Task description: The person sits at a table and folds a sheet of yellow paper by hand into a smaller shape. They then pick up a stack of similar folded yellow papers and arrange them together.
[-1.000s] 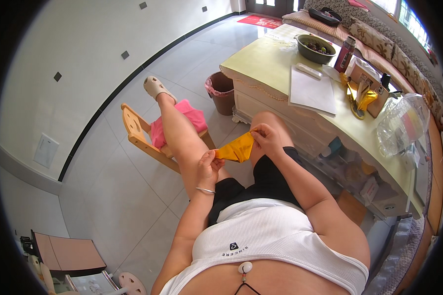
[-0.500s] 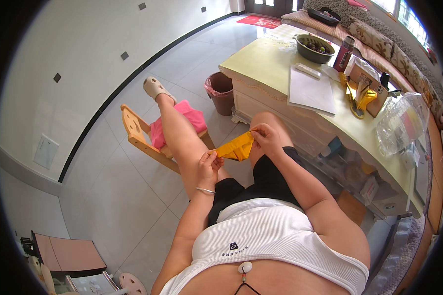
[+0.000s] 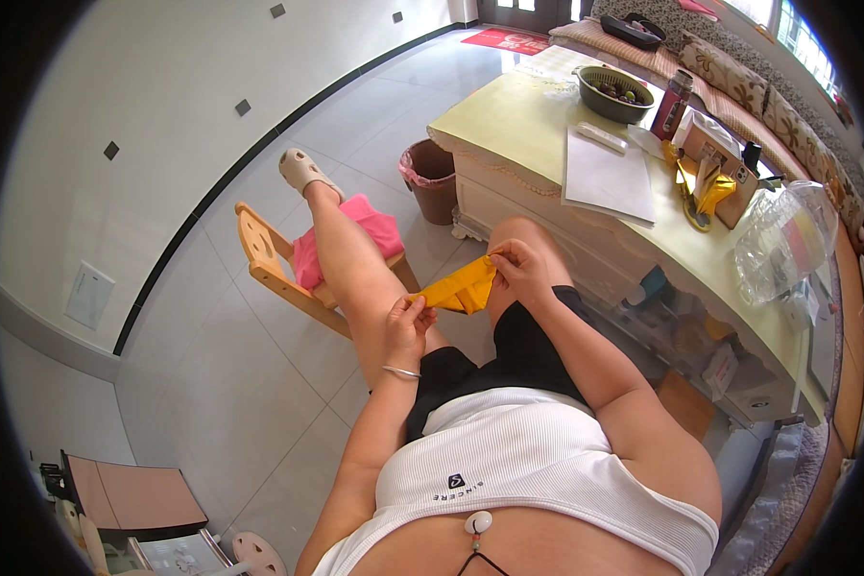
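A shiny golden-yellow strip (image 3: 464,288), folded in places, is stretched between my two hands above my lap. I cannot tell whether it is foil, paper or ribbon. My left hand (image 3: 410,322) pinches its left end between thumb and fingers. At the upper right corner, my right hand (image 3: 521,272) grips it with thumb and forefinger. The strip hangs lower toward its middle, just over the gap between my thighs.
To the right stands a table (image 3: 509,120) with a bowl of fruit (image 3: 614,94), a flask (image 3: 672,104), white paper (image 3: 605,178), more golden material (image 3: 712,192) and a clear plastic bag (image 3: 785,240). My left leg rests on a wooden chair (image 3: 283,278) with pink cloth (image 3: 374,228); a bin (image 3: 428,182) stands nearby.
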A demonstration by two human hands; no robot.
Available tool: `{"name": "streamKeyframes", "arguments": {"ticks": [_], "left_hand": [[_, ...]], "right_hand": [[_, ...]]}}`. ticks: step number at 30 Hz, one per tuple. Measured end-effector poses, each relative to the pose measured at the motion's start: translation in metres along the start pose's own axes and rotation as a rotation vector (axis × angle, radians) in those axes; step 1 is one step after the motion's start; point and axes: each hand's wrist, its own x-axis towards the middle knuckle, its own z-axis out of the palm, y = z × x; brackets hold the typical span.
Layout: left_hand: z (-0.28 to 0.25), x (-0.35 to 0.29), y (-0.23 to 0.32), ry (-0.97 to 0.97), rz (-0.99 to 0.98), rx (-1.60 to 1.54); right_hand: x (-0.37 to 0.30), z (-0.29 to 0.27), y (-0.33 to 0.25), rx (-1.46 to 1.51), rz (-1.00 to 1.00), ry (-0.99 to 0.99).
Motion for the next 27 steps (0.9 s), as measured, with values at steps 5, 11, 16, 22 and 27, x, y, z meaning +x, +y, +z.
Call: {"name": "streamKeyframes", "arguments": {"ticks": [5, 11, 16, 22, 27], "left_hand": [[0.009, -0.003, 0.003, 0.016, 0.001, 0.021], [0.013, -0.003, 0.005, 0.048, 0.005, -0.003], [0.001, 0.0, 0.005, -0.012, 0.012, -0.098], [0.005, 0.0, 0.006, 0.022, 0.012, -0.168], [-0.012, 0.005, -0.002, -0.038, 0.027, -0.038]], "right_hand": [[0.0, -0.002, 0.0, -0.023, -0.012, 0.008], [-0.001, -0.001, -0.002, -0.008, -0.021, 0.022], [0.001, -0.002, 0.002, 0.004, -0.037, 0.01], [0.0, -0.002, 0.002, -0.008, -0.029, 0.015], [0.004, -0.004, 0.002, 0.063, 0.018, 0.052]]}}
